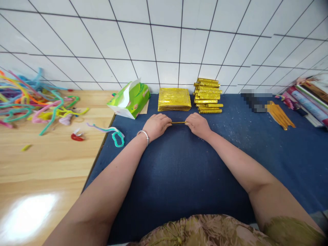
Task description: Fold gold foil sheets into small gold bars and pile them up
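My left hand [156,125] and my right hand [197,125] rest knuckles-up on the dark blue cloth [179,171], close together. Between them runs a thin strip of gold foil paper [178,122], and each hand grips one end of it. The strip lies flat against the cloth. Just beyond the hands sits a flat pile of gold foil sheets [174,99]. To its right stands a stack of folded gold foil bars [207,95]. A silver bangle [144,134] circles my left wrist.
A green tissue box [130,99] lies tilted at the cloth's far left corner. Colourful pipe cleaners [36,102] sprawl over the wooden table [38,171] to the left. Yellow sticks [279,116] and books [310,99] lie at the far right by the tiled wall.
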Available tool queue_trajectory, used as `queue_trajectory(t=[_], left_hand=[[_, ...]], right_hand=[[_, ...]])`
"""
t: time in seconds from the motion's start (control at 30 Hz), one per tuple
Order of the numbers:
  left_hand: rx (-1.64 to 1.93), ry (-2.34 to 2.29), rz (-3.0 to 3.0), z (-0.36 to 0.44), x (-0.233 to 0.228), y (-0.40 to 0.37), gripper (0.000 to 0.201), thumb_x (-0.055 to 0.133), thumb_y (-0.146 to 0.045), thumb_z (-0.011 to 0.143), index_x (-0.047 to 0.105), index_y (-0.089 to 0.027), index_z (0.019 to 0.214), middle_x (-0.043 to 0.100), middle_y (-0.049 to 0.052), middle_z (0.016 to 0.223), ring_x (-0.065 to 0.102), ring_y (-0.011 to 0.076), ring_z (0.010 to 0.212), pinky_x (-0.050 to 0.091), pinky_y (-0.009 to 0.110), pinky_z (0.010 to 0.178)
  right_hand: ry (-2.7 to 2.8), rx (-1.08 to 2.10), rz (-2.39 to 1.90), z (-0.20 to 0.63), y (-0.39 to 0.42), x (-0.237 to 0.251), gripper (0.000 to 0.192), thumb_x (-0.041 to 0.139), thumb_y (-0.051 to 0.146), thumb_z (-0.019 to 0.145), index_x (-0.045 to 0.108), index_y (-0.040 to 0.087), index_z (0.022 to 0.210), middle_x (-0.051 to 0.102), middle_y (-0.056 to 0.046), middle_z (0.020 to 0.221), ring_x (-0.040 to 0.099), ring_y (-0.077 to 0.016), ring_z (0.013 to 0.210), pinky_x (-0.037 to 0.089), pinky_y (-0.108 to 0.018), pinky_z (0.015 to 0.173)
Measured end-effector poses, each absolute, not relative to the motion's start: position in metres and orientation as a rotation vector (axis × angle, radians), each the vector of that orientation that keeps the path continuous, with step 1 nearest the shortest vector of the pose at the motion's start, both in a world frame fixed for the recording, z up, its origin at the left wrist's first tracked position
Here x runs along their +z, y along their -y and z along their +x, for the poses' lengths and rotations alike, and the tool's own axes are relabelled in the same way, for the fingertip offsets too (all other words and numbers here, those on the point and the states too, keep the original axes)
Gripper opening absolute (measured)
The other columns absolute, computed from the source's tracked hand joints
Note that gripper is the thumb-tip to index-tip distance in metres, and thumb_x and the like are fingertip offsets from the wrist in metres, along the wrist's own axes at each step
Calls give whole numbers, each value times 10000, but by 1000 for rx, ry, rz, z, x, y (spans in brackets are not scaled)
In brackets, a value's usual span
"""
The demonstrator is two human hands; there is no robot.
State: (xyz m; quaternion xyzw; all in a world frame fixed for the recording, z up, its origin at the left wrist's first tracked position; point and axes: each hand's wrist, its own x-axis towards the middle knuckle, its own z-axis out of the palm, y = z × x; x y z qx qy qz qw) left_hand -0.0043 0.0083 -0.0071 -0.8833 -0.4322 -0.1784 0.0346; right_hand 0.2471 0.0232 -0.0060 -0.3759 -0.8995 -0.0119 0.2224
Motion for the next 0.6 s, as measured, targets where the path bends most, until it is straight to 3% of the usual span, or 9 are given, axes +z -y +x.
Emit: queue_trajectory(t=[0.47, 0.6], left_hand=[[-548, 1343, -2609, 0, -4, -4, 204, 426, -268, 933, 609, -184, 899, 595, 59, 802, 532, 199, 828, 379, 319, 737], [-513, 1339, -2604, 6, 0, -1, 205, 420, -262, 932, 607, -183, 904, 594, 64, 809, 531, 202, 829, 374, 325, 731]], right_hand=[[2450, -1, -1022, 244, -23, -6, 157, 503, 292, 908, 611, 186, 952, 624, -72, 922, 511, -209, 905, 381, -346, 832], [2404, -71, -1086, 241, -19, 0, 328, 575, 376, 860, 588, 160, 1106, 611, -121, 1060, 487, -267, 1010, 364, -408, 876]])
